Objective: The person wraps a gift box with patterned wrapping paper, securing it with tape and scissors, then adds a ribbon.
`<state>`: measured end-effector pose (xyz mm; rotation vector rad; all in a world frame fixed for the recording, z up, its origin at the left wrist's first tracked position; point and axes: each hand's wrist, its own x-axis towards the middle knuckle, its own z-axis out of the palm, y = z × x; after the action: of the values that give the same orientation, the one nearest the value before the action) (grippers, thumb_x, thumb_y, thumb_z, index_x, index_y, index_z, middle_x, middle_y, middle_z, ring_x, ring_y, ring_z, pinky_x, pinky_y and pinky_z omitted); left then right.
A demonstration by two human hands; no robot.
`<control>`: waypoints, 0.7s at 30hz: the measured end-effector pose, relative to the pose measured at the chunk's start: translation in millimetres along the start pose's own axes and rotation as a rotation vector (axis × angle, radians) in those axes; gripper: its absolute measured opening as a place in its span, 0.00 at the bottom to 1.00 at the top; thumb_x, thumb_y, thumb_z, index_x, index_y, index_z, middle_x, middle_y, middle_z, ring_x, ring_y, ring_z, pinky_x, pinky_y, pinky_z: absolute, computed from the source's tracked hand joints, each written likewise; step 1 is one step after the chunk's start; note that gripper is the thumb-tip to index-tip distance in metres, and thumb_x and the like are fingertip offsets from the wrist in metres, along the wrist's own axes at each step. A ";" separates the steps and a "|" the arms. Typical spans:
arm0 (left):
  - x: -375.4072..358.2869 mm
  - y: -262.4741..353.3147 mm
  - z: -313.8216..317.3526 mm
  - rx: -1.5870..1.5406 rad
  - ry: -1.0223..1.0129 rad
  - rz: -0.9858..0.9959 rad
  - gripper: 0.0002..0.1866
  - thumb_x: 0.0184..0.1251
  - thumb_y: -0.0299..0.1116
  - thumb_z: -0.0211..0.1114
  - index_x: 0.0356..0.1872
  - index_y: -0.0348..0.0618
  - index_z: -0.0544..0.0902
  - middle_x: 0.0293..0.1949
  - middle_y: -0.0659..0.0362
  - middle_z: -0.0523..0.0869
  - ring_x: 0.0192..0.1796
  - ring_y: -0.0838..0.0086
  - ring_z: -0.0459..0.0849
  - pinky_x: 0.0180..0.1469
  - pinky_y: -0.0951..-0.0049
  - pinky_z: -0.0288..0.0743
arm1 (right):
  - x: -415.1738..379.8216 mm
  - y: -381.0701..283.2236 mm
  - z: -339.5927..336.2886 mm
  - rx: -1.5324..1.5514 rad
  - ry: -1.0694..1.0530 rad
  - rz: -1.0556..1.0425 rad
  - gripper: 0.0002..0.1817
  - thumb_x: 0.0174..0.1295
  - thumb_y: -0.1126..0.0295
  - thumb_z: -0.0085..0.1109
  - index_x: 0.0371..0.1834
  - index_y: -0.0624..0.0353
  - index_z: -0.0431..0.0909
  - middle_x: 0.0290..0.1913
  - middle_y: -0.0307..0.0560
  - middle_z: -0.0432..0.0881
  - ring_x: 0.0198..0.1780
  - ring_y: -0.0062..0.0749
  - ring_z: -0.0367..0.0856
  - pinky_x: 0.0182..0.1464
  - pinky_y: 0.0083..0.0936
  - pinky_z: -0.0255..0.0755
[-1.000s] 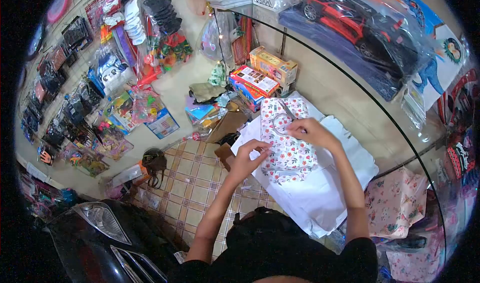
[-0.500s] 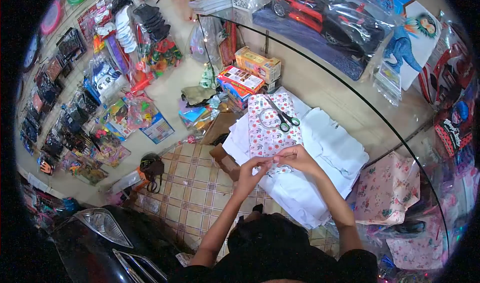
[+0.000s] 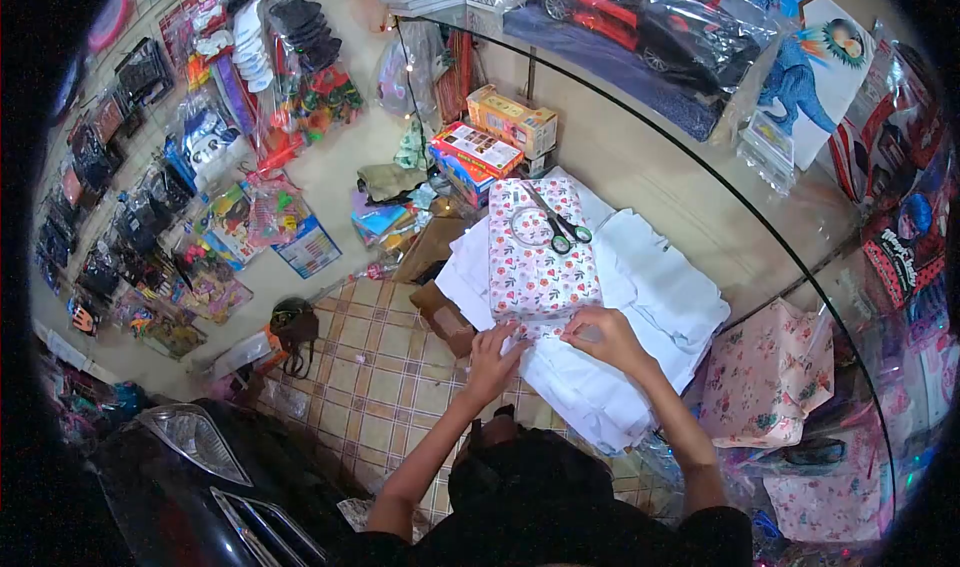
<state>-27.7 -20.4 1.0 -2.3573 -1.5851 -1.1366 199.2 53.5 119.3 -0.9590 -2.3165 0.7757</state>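
Observation:
A flat package in floral wrapping paper [image 3: 535, 279] lies on white sheets [image 3: 655, 277]. My left hand [image 3: 495, 362] rests at the package's near left corner, fingers stretched over the paper edge. At the near right corner, my right hand [image 3: 610, 339] has thumb and forefinger pinched together by the folded end of the paper. What sits in that pinch is too small to make out. Scissors [image 3: 562, 229] with dark, green-edged handles lie on top of the package, and a clear ring like a tape roll [image 3: 518, 229] is beside them.
Small boxes [image 3: 476, 157] are stacked beyond the package. An open cardboard box [image 3: 440, 317] stands at the left on the tiled floor [image 3: 365, 352]. A glass shelf edge [image 3: 690, 154] curves above on the right, near a floral-wrapped parcel [image 3: 770, 372]. A black motorbike [image 3: 200, 487] is at lower left.
My hands were together above the package's near end, fingertips meeting. They have since moved apart and down onto its near edge, left hand leftward, right hand rightward. The view has shifted slightly.

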 end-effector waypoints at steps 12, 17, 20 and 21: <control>23.7 -28.5 7.0 0.112 -0.062 0.229 0.18 0.57 0.31 0.61 0.49 0.61 0.84 0.69 0.67 0.70 0.70 0.67 0.64 0.67 0.53 0.54 | 1.8 9.7 -4.2 -0.028 -0.117 -0.022 0.05 0.56 0.67 0.66 0.34 0.54 0.83 0.38 0.45 0.85 0.44 0.42 0.83 0.48 0.35 0.75; 23.5 -42.7 -2.2 0.156 -0.134 0.308 0.20 0.58 0.31 0.60 0.52 0.61 0.84 0.72 0.71 0.65 0.73 0.69 0.60 0.67 0.50 0.55 | -0.2 25.0 10.8 -0.050 -0.164 -0.042 0.05 0.59 0.69 0.62 0.37 0.55 0.81 0.42 0.44 0.84 0.47 0.44 0.82 0.50 0.37 0.74; 32.1 -42.0 -19.6 0.126 -0.204 0.309 0.20 0.58 0.31 0.59 0.52 0.60 0.84 0.73 0.72 0.64 0.75 0.68 0.59 0.67 0.50 0.55 | -2.2 35.2 18.0 -0.088 -0.154 -0.116 0.09 0.59 0.71 0.61 0.42 0.56 0.77 0.44 0.46 0.83 0.48 0.44 0.82 0.52 0.38 0.74; 35.6 -41.7 -24.3 0.115 -0.203 0.314 0.20 0.57 0.30 0.60 0.52 0.60 0.84 0.73 0.71 0.64 0.75 0.68 0.58 0.67 0.50 0.56 | -1.8 33.4 17.0 -0.053 -0.164 -0.100 0.11 0.59 0.71 0.61 0.44 0.56 0.76 0.45 0.47 0.83 0.49 0.44 0.82 0.52 0.38 0.73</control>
<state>-68.3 15.2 27.1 -2.5900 -1.2289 -0.7445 204.7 66.6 84.6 -0.8213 -2.5173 0.7809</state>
